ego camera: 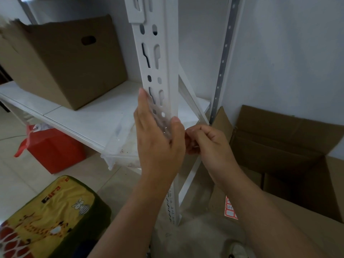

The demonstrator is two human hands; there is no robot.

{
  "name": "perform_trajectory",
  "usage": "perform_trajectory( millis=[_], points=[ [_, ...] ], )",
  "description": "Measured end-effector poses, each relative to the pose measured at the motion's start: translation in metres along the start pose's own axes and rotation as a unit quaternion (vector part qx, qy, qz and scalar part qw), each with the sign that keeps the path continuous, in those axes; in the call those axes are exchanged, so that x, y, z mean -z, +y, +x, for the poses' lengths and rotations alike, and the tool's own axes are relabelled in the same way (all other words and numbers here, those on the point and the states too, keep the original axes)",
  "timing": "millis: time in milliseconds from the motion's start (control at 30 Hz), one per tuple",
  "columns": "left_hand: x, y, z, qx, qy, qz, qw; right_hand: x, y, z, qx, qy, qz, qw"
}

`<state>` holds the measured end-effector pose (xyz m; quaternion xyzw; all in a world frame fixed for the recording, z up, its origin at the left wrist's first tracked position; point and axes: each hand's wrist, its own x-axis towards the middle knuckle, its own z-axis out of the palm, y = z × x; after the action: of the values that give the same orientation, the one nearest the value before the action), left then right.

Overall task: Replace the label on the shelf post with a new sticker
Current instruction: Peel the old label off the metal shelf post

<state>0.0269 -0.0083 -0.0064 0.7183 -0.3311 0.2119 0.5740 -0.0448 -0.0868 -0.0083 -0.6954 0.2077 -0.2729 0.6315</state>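
The white slotted shelf post (pixel 168 75) rises through the middle of the view. My left hand (pixel 158 135) grips it, with fingers flat on the slotted face and the thumb on the corner edge. My right hand (pixel 206 142) is at the post's right side, right beside my left thumb. Its fingertips pinch a small pale piece, apparently the label, which the fingers mostly hide. A sheet of red-bordered stickers (pixel 230 208) lies low down to the right of the post, on a cardboard flap.
A closed cardboard box (pixel 63 60) stands on the white shelf board (pixel 89 116). An open cardboard box (pixel 290 146) sits on the right, against the wall. A red bag (pixel 54 146) and a clear plastic tub (pixel 121 146) are under the shelf. A yellow printed cushion (pixel 50 216) lies at bottom left.
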Motion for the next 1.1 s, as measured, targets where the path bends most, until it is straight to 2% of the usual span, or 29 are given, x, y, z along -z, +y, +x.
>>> perform_trajectory(
  millis=[100,433,667,867,1100],
  points=[
    [-0.005,0.002,-0.001,-0.018,0.021,0.023,0.999,0.001,0.001,0.000,-0.002,0.005,-0.008,1.000],
    [-0.010,-0.003,0.001,-0.025,0.035,0.037,0.998,0.001,0.001,-0.001,-0.005,0.011,-0.020,1.000],
    [-0.009,-0.009,0.004,-0.042,0.039,0.089,0.994,0.002,0.003,0.000,-0.002,0.009,-0.020,1.000],
    [-0.004,-0.016,0.003,-0.041,-0.001,0.092,0.995,0.002,0.003,0.000,0.004,0.005,-0.019,1.000],
    [-0.002,-0.017,0.004,-0.046,-0.009,0.092,0.995,0.002,0.003,0.000,0.004,0.005,-0.020,1.000]
  ],
)
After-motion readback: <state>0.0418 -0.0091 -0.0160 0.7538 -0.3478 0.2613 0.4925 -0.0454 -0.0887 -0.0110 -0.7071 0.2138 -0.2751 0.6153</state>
